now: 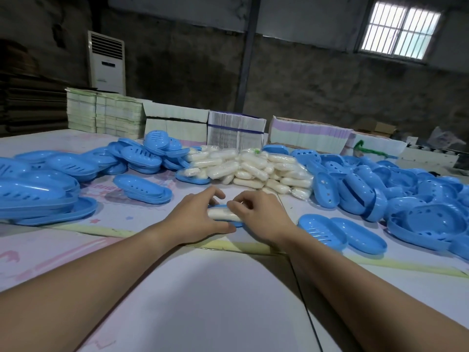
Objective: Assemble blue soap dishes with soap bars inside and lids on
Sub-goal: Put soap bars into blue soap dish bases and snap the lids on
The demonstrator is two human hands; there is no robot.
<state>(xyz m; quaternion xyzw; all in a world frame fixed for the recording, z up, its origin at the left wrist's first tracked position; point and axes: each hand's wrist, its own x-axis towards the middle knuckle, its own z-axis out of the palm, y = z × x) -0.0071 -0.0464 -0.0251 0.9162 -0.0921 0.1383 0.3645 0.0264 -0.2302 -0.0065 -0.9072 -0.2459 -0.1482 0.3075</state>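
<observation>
My left hand (200,214) steadies the blue dish (237,223) flat on the table (215,288), fingers loosely curled at its edge; my right hand (253,212) pinches the soap bar (222,213), seating it inside. Lid not on yet.

table (208,295): pale printed sheet covering, seam lines visible | stacked flat cartons (104,114): far table edge, left | bundled printed stack (236,130): strapped, far centre | standing air conditioner (106,62): back wall, left | barred window (399,29): upper right | dark post (247,54): centre
</observation>
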